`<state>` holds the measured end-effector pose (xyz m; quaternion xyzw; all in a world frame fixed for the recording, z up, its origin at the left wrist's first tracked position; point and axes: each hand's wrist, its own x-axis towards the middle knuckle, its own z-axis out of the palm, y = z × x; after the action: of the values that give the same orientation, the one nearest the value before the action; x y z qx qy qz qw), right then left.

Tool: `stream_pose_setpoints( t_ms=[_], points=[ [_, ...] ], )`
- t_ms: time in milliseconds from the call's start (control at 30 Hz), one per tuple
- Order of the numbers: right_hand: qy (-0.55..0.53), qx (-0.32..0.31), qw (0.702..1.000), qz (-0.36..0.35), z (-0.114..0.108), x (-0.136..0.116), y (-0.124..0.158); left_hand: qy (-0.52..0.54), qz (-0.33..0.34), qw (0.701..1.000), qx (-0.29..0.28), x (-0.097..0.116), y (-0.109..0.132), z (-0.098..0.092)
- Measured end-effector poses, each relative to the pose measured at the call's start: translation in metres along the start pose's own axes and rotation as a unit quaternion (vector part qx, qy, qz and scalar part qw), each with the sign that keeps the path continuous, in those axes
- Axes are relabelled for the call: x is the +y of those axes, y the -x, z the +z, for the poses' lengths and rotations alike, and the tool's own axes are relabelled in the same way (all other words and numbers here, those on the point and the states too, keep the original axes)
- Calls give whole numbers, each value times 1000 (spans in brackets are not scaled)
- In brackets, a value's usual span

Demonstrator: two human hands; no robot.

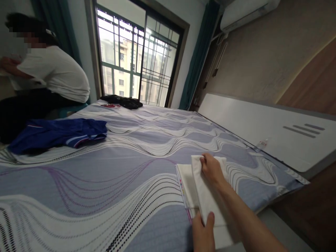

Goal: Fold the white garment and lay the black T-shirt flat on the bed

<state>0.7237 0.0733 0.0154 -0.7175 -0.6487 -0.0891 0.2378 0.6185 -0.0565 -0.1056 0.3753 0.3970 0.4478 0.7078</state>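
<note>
A folded white cloth (203, 189) lies on top of a wider folded white piece (187, 182) near the right edge of the bed (105, 182). My right hand (211, 168) is closed on the cloth's far end, fingers curled over its edge. My left hand (203, 232) pinches the near end, thumb on top. The cloth runs as a narrow strip between both hands.
A blue garment (57, 134) lies at the bed's left side and a dark garment (123, 101) at the far end by the window (136, 59). Another person in a white shirt (52, 73) sits at far left. A white headboard (262, 126) runs along the right.
</note>
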Motion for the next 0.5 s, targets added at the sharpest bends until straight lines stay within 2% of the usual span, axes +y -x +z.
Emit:
stream_pose_setpoints(
  t_ms=[100,200,300,433,500],
  points=[
    [1,-84,996,10,64,2,-17,-31,-44,996,65,-2,-22,-13],
    [-1,-110,994,21,106,3,-16,-71,-54,992,85,-11,-28,-24],
    [13,-113,993,36,121,8,-12,-59,-60,993,81,-17,-25,-26],
    [39,-107,993,42,124,14,-16,-23,-57,996,71,-18,-20,-22],
    [49,-106,992,40,127,15,-19,-4,-67,994,92,-21,-18,-18]
  ],
)
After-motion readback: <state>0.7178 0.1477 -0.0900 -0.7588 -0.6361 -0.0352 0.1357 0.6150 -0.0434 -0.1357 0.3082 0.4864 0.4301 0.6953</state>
